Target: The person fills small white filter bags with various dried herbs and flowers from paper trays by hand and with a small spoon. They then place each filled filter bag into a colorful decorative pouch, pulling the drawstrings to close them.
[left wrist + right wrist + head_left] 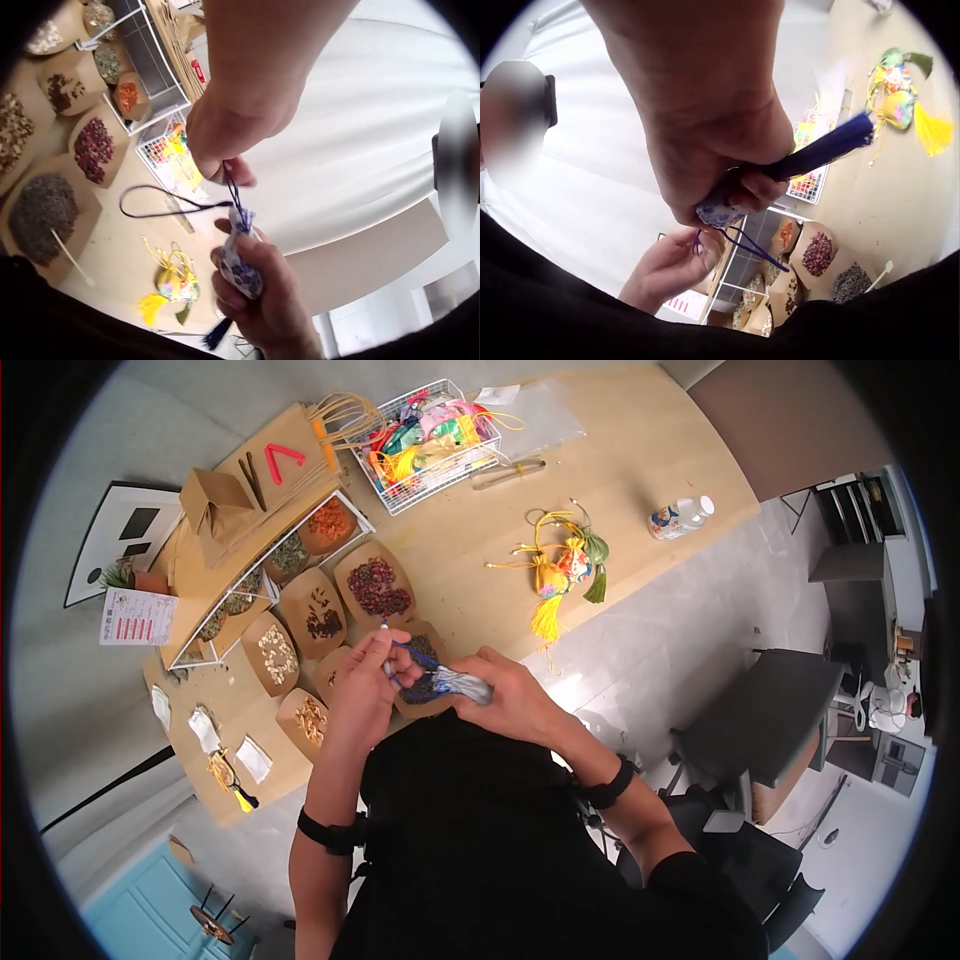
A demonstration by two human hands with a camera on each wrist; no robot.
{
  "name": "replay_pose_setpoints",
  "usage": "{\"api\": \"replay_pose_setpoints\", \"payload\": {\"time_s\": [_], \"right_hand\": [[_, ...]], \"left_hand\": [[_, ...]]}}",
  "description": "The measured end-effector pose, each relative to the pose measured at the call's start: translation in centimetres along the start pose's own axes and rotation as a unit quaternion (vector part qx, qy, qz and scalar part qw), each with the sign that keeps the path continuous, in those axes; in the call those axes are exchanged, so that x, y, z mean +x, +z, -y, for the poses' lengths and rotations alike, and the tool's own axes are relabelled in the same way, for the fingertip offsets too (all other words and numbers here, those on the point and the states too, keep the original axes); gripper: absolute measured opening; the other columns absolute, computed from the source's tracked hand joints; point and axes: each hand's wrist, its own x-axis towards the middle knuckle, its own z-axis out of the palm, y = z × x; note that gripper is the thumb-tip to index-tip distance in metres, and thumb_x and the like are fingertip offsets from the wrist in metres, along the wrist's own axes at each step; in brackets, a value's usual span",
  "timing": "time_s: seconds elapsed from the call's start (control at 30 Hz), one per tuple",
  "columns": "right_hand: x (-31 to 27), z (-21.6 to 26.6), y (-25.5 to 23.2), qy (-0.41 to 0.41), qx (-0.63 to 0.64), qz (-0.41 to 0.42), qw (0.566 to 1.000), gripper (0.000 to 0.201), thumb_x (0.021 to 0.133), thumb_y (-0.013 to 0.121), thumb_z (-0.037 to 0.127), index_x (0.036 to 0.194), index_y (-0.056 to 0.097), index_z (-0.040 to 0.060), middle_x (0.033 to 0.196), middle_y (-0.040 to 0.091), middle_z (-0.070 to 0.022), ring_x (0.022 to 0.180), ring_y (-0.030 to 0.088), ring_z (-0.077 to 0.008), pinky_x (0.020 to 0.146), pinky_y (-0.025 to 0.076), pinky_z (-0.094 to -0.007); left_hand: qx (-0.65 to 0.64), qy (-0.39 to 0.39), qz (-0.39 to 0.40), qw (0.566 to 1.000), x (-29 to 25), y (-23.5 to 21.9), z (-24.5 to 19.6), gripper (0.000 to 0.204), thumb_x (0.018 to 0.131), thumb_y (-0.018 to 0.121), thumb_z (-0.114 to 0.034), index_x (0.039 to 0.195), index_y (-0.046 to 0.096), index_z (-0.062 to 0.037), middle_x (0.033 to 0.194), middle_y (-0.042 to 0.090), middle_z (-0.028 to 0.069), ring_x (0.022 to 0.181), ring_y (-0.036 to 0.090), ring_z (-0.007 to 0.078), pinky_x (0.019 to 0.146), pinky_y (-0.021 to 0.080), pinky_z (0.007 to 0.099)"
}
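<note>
My right hand (pixel 515 700) grips a small white sachet (pixel 241 271) with a blue floral pattern, its fingers wrapped round the body. A dark blue tassel (pixel 829 146) sticks out from that fist. At the sachet's gathered neck, my left hand (pixel 362 685) pinches the dark blue drawstring (pixel 234 184) between thumb and fingertips. One long loop of the cord (pixel 150 187) hangs out to the side. Both hands are held close together over a paper tray of dark dried lavender-like buds (pixel 45 210), partly hidden by them in the head view.
Paper trays hold red dried petals (pixel 378 588), brown bits (pixel 323 615) and pale pieces (pixel 277 654). Finished yellow and green sachets (pixel 565 570) lie to the right, near a bottle (pixel 682 517). At the back are a wire basket (pixel 425 490) of colourful pouches and tongs (pixel 508 474).
</note>
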Motion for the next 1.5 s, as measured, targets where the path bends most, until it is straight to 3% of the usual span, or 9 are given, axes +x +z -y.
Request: {"api": "replay_pose_setpoints", "payload": {"time_s": [0.13,0.4,0.6,0.77,0.97,1.07,1.2,1.27,1.5], "right_hand": [[-0.2,-4.0,-0.6,0.12,-0.021,-0.017,0.992,0.038,0.08,0.068,0.026,0.113,0.065,0.0067,0.097,0.065,-0.0202,0.09,0.065,-0.0356,0.081,0.053,-0.0397],[4.2,-9.2,-5.3,0.245,-0.109,-0.1,0.958,0.045,0.079,0.069,0.037,0.109,0.065,0.0033,0.084,0.068,-0.0204,0.084,0.067,-0.0354,0.078,0.053,-0.0399],[9.4,-10.8,-8.0,0.108,-0.173,-0.173,0.964,0.059,0.074,0.075,0.03,0.119,0.054,-0.0027,0.103,0.059,-0.029,0.089,0.062,-0.0436,0.078,0.053,-0.0452],[8.5,-16.8,-3.1,0.147,-0.274,-0.178,0.933,0.064,0.073,0.074,0.022,0.119,0.038,-0.0045,0.111,0.048,-0.0284,0.091,0.058,-0.0486,0.08,0.051,-0.0514],[8.2,-17.2,-1.8,0.149,-0.425,-0.2,0.87,0.059,0.071,0.078,0.027,0.113,0.047,-0.001,0.11,0.049,-0.0199,0.105,0.049,-0.0365,0.089,0.042,-0.0473],[8.3,-17.5,-2.1,0.157,-0.443,-0.21,0.858,0.064,0.071,0.079,0.031,0.117,0.048,-0.0005,0.12,0.048,-0.0191,0.116,0.045,-0.0373,0.094,0.039,-0.0509],[7.8,-18.0,-2.0,0.085,-0.48,-0.267,0.831,0.072,0.073,0.076,0.038,0.129,0.047,0.0026,0.136,0.04,-0.0213,0.131,0.035,-0.0394,0.104,0.03,-0.0573],[7.7,-18.1,-2.3,0.143,-0.503,-0.198,0.829,0.083,0.078,0.072,0.045,0.143,0.039,0.0077,0.151,0.025,-0.0238,0.142,0.02,-0.0412,0.109,0.021,-0.0627],[7.6,-20.8,-5.0,0.177,-0.531,-0.188,0.807,0.086,0.084,0.06,0.057,0.15,0.031,0.0102,0.156,0.017,-0.024,0.145,0.013,-0.0408,0.111,0.016,-0.065]], "left_hand": [[0.154,-0.057,-0.119,0.979,-0.4,-2.4,0.9,0.041,0.103,0.046,-0.03,0.133,0.049,-0.0021,0.108,0.065,0.0117,0.101,0.063,0.0206,0.087,0.048,0.0294],[0.191,-0.058,-0.182,0.963,-7.3,-14.4,3.6,0.043,0.1,0.048,-0.031,0.135,0.049,-0.0047,0.112,0.064,0.0107,0.101,0.062,0.0194,0.085,0.048,0.0304],[0.247,-0.151,-0.297,0.91,-14.1,-22.7,11.4,0.04,0.099,0.05,-0.035,0.127,0.053,-0.0067,0.107,0.065,0.0088,0.094,0.063,0.0183,0.079,0.049,0.0325],[0.191,-0.249,-0.361,0.878,-19.1,-26.8,19.0,0.036,0.099,0.05,-0.028,0.128,0.052,-0.0058,0.102,0.066,0.011,0.086,0.066,0.0198,0.072,0.051,0.0325],[0.291,-0.285,-0.306,0.86,-20.7,-23.4,19.9,0.037,0.099,0.051,-0.025,0.128,0.051,-0.0038,0.106,0.066,0.0115,0.091,0.065,0.0203,0.075,0.052,0.0338],[0.298,-0.202,-0.26,0.896,-21.5,-26.6,23.4,0.037,0.099,0.05,-0.025,0.129,0.051,-0.0036,0.109,0.064,0.0108,0.092,0.063,0.0187,0.077,0.05,0.0338],[0.245,-0.251,-0.279,0.894,-19.8,-23.8,20.2,0.039,0.099,0.05,-0.029,0.131,0.051,-0.0059,0.106,0.063,0.0082,0.091,0.061,0.0184,0.078,0.048,0.0316],[0.245,-0.25,-0.299,0.888,-19.8,-23.5,20.0,0.039,0.1,0.049,-0.029,0.131,0.051,-0.006,0.105,0.063,0.008,0.091,0.061,0.0185,0.078,0.048,0.0318],[0.221,-0.247,-0.321,0.887,-20.2,-22.5,20.1,0.035,0.1,0.049,-0.024,0.125,0.055,-0.0009,0.103,0.064,0.0077,0.091,0.061,0.0162,0.078,0.049,0.0281]]}}
